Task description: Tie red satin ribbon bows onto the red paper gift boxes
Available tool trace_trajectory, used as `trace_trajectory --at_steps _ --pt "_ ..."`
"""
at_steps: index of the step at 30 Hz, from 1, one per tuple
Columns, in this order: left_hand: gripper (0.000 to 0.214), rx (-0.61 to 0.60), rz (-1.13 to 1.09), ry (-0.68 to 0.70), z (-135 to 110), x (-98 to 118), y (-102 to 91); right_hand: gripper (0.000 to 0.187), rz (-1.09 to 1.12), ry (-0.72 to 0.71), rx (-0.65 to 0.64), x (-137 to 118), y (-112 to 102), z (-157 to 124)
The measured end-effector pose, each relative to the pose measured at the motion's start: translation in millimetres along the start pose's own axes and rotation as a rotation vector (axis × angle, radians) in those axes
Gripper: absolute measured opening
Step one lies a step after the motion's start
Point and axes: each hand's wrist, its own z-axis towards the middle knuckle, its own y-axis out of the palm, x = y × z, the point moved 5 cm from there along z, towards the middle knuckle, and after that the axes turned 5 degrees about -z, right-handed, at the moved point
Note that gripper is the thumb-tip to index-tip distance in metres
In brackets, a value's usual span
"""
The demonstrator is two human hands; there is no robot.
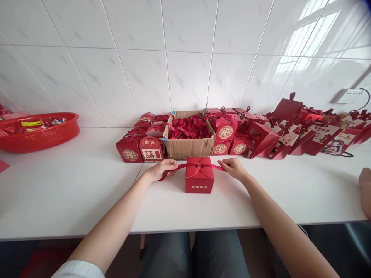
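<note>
A red gift box (199,184) with gold characters on its front stands upright on the white table in front of me. A red ribbon (182,166) crosses its closed top, with a small knot at the middle. To the left of the box, my left hand (164,170) is closed on one end of the ribbon, and a loose bit hangs below the fingers. On the other side, my right hand (234,168) pinches the opposite end. The ribbon runs nearly straight between both hands. Neither hand touches the box.
Behind the box stands a cardboard carton (189,148) full of red ribbons. Finished-looking red boxes (130,150) sit left of it, and more red boxes (263,139) line the wall rightward. A red plastic basket (40,135) holds packaged sweets. Another person's hand (365,189) rests at the right edge.
</note>
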Motion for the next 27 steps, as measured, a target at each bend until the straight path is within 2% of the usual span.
trace_trajectory --at_steps 9,19,27 --pt "0.029 0.003 0.026 -0.025 2.0 -0.5 -2.4 0.05 -0.033 -0.008 -0.031 5.0 4.1 2.0" --pt "0.028 0.004 0.027 -0.009 0.1 2.0 -1.4 0.048 -0.067 -0.056 -0.076 -1.2 16.4 6.4" --pt "0.027 0.02 0.032 -0.001 0.6 -1.0 -2.5 0.047 -0.086 -0.051 -0.063 2.7 12.1 9.7"
